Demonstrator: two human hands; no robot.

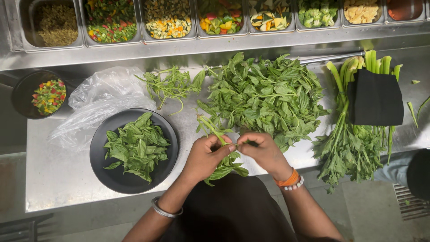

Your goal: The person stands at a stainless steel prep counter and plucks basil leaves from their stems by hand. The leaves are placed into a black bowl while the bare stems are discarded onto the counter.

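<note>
hands meet at the middle of the head view, just above the near edge of the steel worktop (pixel 53 179). the left hand (pixel 207 154) is curled nearly closed, its thumb and forefinger pinching a leafy green sprig (pixel 219 148) near the stalk's upper part; the sprig's lower leaves hang below that hand, over the worktop edge and the dark apron. a metal bangle sits on the left wrist. the right hand (pixel 263 151) is also drawn in tight, fingertips pressed together on a small bit of the same sprig right beside the left thumb, so the two hands touch or nearly touch at the pinch. orange and white bead bands ring the right wrist.

just beyond the hands lies a big loose heap of leafy stems (pixel 264 96), its near edge almost reaching the knuckles. left of the hands stands a dark round plate (pixel 101 166) carrying picked leaves (pixel 136 145). behind the plate lies a crumpled clear plastic bag (pixel 101 101), and next to it a small bunch of stripped stems (pixel 172 85). at the far left a dark bowl (pixel 22 92) holds chopped mixed vegetables. to the right lies a bundle of long green stalks (pixel 354 143) with a black cloth (pixel 375 98) over it. along the far side runs a row of steel tubs (pixel 179 38) with cut vegetables.
</note>
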